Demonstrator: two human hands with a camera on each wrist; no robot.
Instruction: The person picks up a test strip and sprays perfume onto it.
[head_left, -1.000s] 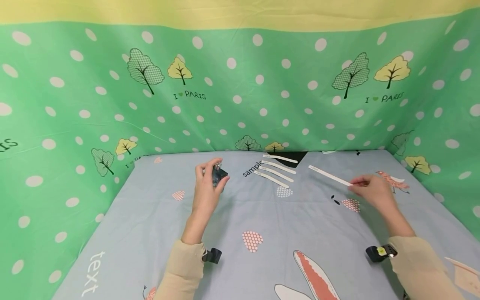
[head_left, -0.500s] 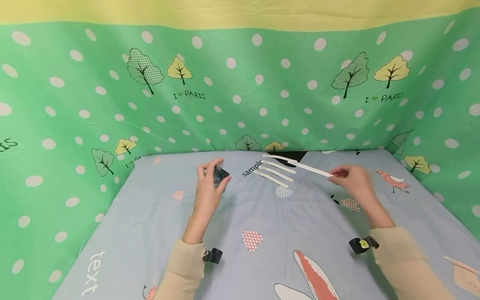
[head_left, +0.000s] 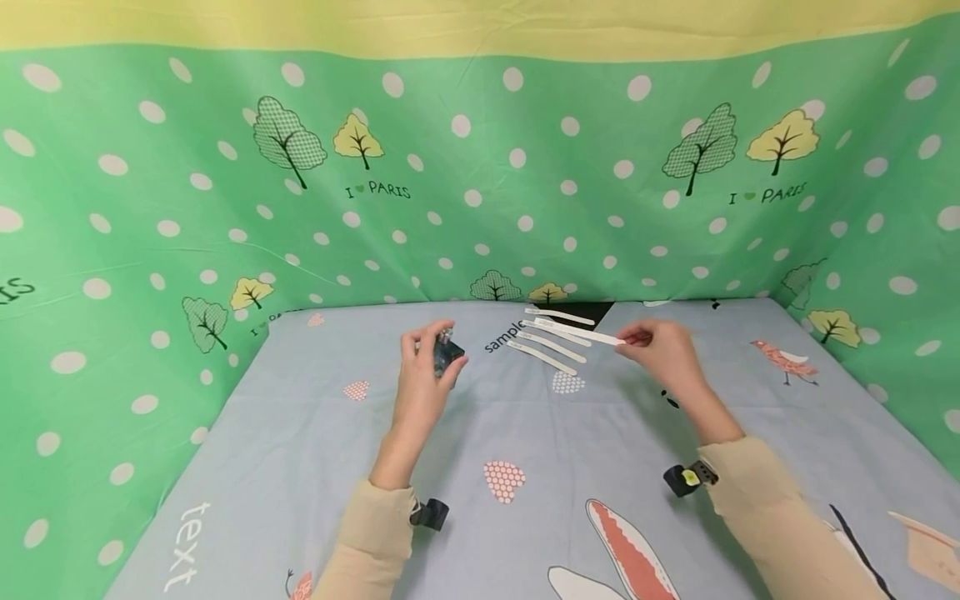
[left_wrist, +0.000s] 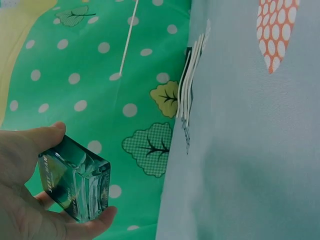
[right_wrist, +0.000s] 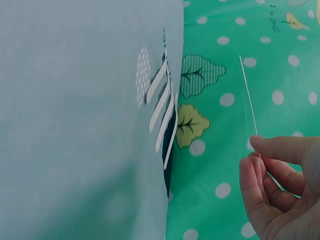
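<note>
In the head view my left hand (head_left: 420, 383) holds a small dark teal glass perfume bottle (head_left: 447, 353) above the table. The left wrist view shows fingers and thumb gripping the block-shaped perfume bottle (left_wrist: 75, 182) by its sides, light lettering on one face. My right hand (head_left: 663, 354) pinches one end of a thin white paper test strip (head_left: 581, 332), which points left toward the bottle. Edge-on, that test strip (right_wrist: 248, 95) looks like a line in the right wrist view. Below it, several similar paper strips (head_left: 546, 358) lie side by side near the table's back edge.
A blue-grey printed cloth (head_left: 450, 533) covers the table. Green dotted fabric (head_left: 480, 175) hangs behind it and along both sides. Dark wrist cameras (head_left: 430, 514) are strapped at both sleeves.
My right hand has carried the pinched test strip leftward, over the lying strips and closer to the bottle. The left hand with the perfume bottle has shifted slightly right.
</note>
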